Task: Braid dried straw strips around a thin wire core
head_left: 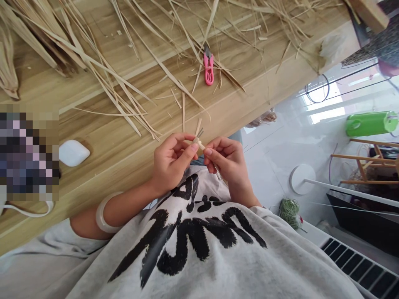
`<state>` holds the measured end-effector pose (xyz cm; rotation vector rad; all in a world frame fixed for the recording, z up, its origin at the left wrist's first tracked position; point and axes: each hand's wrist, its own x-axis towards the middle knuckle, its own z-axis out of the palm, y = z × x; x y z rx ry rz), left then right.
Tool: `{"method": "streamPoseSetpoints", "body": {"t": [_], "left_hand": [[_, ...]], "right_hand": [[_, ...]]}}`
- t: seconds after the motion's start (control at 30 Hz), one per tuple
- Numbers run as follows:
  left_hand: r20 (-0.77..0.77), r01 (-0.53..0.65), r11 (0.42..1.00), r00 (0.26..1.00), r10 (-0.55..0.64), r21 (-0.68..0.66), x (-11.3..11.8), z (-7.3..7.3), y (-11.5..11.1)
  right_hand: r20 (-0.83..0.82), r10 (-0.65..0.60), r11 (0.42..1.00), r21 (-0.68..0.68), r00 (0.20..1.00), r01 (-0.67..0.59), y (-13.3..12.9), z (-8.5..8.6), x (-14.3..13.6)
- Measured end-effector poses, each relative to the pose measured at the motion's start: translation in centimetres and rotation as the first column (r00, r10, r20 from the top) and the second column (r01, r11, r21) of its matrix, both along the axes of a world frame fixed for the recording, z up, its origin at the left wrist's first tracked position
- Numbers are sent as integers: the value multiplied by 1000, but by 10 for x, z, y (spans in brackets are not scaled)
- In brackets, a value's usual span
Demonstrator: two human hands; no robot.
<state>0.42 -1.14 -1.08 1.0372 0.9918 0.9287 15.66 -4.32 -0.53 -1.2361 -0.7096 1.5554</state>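
Between both hands, just off the table edge and in front of my shirt, is a small piece of pale dried plant strip (201, 145) wrapped around thin grey wire-like stems (200, 133). My left hand (174, 160) pinches it at the upper end between thumb and fingers. Lower down, the thumb and forefinger of my right hand (227, 160) close on the strip. A pair of pink thread snips (208, 70) lies on the table beyond the hands. Loose dried strips (124, 93) spread over the wood around them.
The wooden table (102, 153) bears a white rounded case (74, 153) at left and bundles of dried husk (40, 37) at the far left. To the right, on the tiled floor, stand a white round lamp base (302, 179), green twine (289, 212) and a green container (370, 123).
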Motion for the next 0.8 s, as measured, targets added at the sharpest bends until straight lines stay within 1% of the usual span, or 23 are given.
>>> {"method": "streamPoseSetpoints", "body": {"t": [0.1, 0.17, 0.23, 0.4, 0.57, 0.7, 0.8], "left_hand": [[43, -17, 1000, 999, 16, 8, 1, 1, 1], [78, -37, 999, 996, 36, 10, 3, 2, 3], [90, -42, 999, 995, 42, -1, 4, 3, 4], [59, -3, 1000, 998, 5, -29, 4, 3, 4], [118, 22, 1000, 993, -19, -22, 5, 0, 4], [173, 35, 999, 984, -36, 13, 5, -1, 5], [172, 65, 998, 983, -66, 14, 4, -1, 5]], "right_hand": [[-28, 46, 999, 23, 999, -46, 2, 1, 0], [-46, 41, 999, 34, 998, -39, 4, 2, -2], [-56, 6, 999, 39, 998, -4, 6, 1, -6], [-78, -91, 996, 18, 993, 93, 12, -1, -19], [-128, -193, 981, -31, 973, 191, 16, 1, -28], [-116, -213, 977, -31, 970, 211, 16, 1, -28], [-93, -182, 983, -16, 979, 181, 16, 0, -26]]}}
